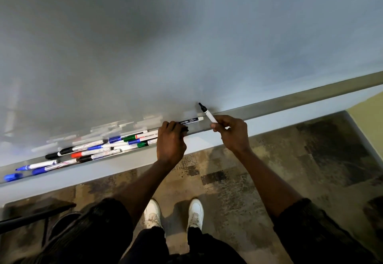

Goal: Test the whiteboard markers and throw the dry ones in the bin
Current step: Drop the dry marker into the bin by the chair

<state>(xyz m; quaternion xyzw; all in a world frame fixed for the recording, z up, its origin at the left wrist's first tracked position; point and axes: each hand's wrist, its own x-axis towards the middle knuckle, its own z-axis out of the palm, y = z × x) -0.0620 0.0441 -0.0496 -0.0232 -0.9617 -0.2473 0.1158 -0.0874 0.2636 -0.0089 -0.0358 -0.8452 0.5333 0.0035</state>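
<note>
Across the upper part of the view spreads the whiteboard (186,35), smooth, glossy and grey-white, faintly mirroring what lies below it. Under it is a mottled brown and black carpet floor (269,170), worn-looking, where the person's white laced shoes (152,212) stand.

Along the board's lower edge runs a long, shallow metal tray (290,102) with a pale flat front. Its left half holds a loose heap of markers (103,149): slim white barrels with blue, black, red and green caps, crossing and touching one another. A separate blue cap (12,177) lies at the tray's far left end.

The left hand (171,141) hangs over the tray's front edge just right of the heap, its fingers curled and pinching a small black piece (185,132). It hides the near end of a white marker with a black printed label (191,120) that lies flat in the tray.

The right hand (232,133) is just beside it, fingers grasping an uncapped marker (208,114), whose black tip points up at the board above the tray's back edge. Whether the tip touches cannot be told.
</note>
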